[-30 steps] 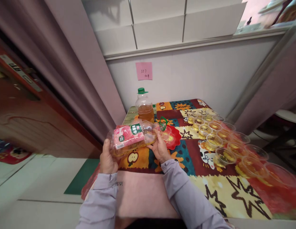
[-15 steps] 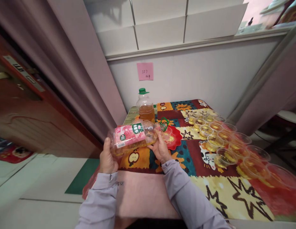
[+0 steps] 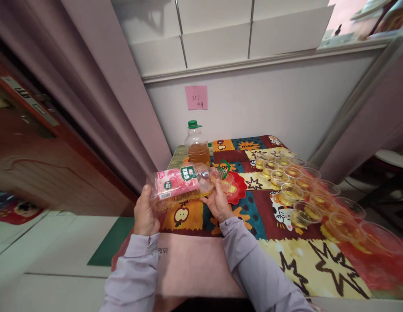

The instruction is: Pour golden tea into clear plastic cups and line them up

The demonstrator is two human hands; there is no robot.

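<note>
A clear plastic juice bottle (image 3: pixel 175 182) with a pink label lies almost level in the air between my hands, some yellow liquid along its lower side. My left hand (image 3: pixel 146 212) grips its base end. Around the neck end close the fingers of my right hand (image 3: pixel 218 203). The bottle's mouth, with a green ring handle (image 3: pixel 224 168), points right over a clear plastic cup (image 3: pixel 230 182). That cup stands on a red scalloped plate (image 3: pixel 242 190); its liquid level is hard to make out.
Behind the held bottle stands a second bottle (image 3: pixel 198 149) with a green cap, partly filled with amber liquid. Several clear cups (image 3: pixel 292 193) of yellow liquid line the right of the patterned tablecloth (image 3: pixel 253 212). A pink note (image 3: pixel 196 97) hangs on the wall; a wooden door (image 3: pixel 52 173) is at left.
The bottle's neck end has come up slightly and its mouth shows more clearly. Both hands keep their hold, and the view has shifted a little.
</note>
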